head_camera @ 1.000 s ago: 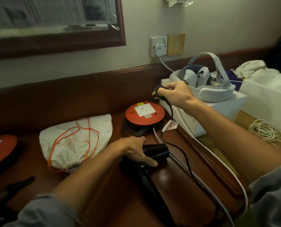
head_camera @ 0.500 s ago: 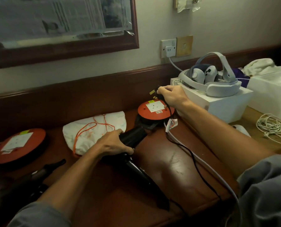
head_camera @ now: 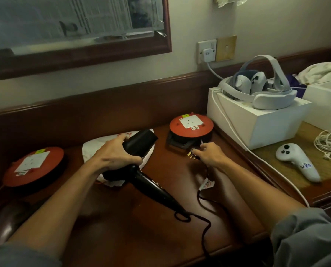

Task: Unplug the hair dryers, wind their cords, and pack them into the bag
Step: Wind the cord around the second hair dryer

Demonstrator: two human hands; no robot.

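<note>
- While the left hand (head_camera: 114, 155) grips the black hair dryer (head_camera: 139, 160) around its barrel, fingers curled over the top, the dryer is tilted, nozzle pointing to 1 o'clock and handle running down to 5 o'clock.
- The dryer's body is over the white drawstring bag (head_camera: 95, 149), which lies on the dark wooden desk (head_camera: 122, 228) at 10 o'clock from the frame centre.
- The right hand (head_camera: 209, 155) pinches the black plug (head_camera: 192, 154) between thumb and fingers; the brass pins point toward 8 o'clock and stand free of any socket.
- The plug is just beside the front edge of the near orange cable reel (head_camera: 191, 125), at 6 o'clock from it; the reel's white socket face is bare.
- The black cord (head_camera: 199, 221) runs from the dryer handle's end, loops on the desk, then rises under the right wrist, carrying a white tag (head_camera: 207, 184).
- A second orange cable reel (head_camera: 33, 166) lies at 9 o'clock, well apart from the first.
- At 2 o'clock a white headset (head_camera: 266, 93) rests on a white box (head_camera: 257, 120); a white controller (head_camera: 297, 160) lies at 3 o'clock on a lower surface.
- A white adapter (head_camera: 208, 54) is in the wall socket at 1 o'clock; its white cable (head_camera: 238, 139) trails down past the box.
</note>
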